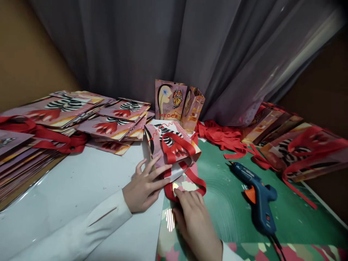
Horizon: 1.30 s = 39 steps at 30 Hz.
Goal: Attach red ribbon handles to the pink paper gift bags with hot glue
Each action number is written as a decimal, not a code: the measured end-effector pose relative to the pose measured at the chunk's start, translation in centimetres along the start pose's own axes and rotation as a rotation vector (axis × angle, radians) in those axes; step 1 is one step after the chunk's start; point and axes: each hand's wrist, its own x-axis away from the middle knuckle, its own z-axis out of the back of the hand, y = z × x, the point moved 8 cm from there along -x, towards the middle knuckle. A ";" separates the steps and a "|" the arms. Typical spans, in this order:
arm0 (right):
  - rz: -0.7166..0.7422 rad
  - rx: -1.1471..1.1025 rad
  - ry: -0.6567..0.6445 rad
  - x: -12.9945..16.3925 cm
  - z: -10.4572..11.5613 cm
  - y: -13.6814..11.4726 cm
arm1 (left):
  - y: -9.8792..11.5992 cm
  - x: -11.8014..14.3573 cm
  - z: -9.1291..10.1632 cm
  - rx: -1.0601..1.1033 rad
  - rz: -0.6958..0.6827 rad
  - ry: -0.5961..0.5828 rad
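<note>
So the paper bag (176, 145) is lying mid-desk (100, 174), mouth toward the wearer. Left hand (144, 188) has its fingers fanned out loosely at the bag's near edge, not clenched. Right hand (199, 221) is at the red ribbon (201, 185), but its fingertips are partly hidden, so I can't tell if it's pinching. Glue gun's (261, 203) cord gets cut off at the bottom. Readable writing: "MECCA", red caps on the upright bag (170, 101) behind.
</note>
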 end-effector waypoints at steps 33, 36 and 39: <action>0.140 -0.052 -0.157 -1.6 0.0 -1.7 | -0.1 0.5 -0.1 0.015 -0.004 -0.063; 0.133 0.000 -0.187 -1.9 -1.7 -1.6 | -0.1 0.4 0.0 0.027 -0.008 -0.053; 0.109 0.020 -0.184 -1.9 -2.5 -1.4 | 0.0 0.4 0.1 0.023 -0.027 -0.039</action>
